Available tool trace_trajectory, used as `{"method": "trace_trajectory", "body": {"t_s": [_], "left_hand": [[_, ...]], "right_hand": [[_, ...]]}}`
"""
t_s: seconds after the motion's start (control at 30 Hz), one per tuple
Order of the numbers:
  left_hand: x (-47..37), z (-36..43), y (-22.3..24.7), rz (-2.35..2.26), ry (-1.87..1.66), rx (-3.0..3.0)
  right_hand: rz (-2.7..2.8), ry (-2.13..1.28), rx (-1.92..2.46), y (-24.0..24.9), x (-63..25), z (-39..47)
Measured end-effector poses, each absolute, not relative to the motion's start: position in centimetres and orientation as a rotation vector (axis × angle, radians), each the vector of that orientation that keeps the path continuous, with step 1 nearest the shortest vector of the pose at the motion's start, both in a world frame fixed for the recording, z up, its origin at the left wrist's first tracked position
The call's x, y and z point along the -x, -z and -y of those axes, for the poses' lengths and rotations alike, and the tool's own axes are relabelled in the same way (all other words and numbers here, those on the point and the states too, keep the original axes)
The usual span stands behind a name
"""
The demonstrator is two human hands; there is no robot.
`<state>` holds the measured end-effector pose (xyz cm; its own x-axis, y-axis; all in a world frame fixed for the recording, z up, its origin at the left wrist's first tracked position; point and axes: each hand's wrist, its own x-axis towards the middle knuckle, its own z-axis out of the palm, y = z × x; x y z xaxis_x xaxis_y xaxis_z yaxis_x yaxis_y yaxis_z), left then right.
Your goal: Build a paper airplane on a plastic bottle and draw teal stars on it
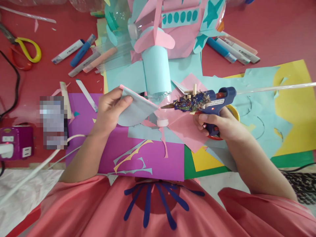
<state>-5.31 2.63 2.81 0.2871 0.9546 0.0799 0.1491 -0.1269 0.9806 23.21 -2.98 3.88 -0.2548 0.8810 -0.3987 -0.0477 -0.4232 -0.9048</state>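
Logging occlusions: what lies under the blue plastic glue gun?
Around the glue gun, a pink paper sheet and pale blue paper show, plus a curved yellow rim and red rim beside the right hand. Whatever gun and hand cover cannot be seen.

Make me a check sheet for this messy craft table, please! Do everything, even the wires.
Surface: red table, partly covered by purple sheet and other coloured paper.
Job's things: blue glue gun, small light on; blue-grey paper with a pink edge; bottle wrapped in light-blue paper.
Clutter: markers, paper scraps, scissors with yellow and red handles.
Hands: left hand pinches the blue-grey paper; right hand grips the glue gun, nozzle at or near the pink edge.
Cables: white cable runs by the left forearm; black cord at the far left.
Surroundings: purple power box with a white plug; other people: nothing seen.
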Motion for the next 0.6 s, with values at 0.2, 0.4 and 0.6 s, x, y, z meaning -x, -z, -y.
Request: {"method": "trace_trajectory", "body": {"t_s": [0.2, 0.4, 0.6], "left_hand": [[5.68, -2.86, -2.16, -1.002, -1.061, -1.556], [5.82, -3.03, -1.88, -1.032, -1.131, -1.55], [5.65, -3.25, -1.87, -1.046, -1.17, -1.424]], "right_hand": [[1.064, -1.765, 1.309, -3.82, -23.2, 2.91], [1.082, -1.736, 1.297, -3.74, -23.11, 2.9], [1.109, -1.761, 1.382, -3.86, -23.24, 2.83]]}}
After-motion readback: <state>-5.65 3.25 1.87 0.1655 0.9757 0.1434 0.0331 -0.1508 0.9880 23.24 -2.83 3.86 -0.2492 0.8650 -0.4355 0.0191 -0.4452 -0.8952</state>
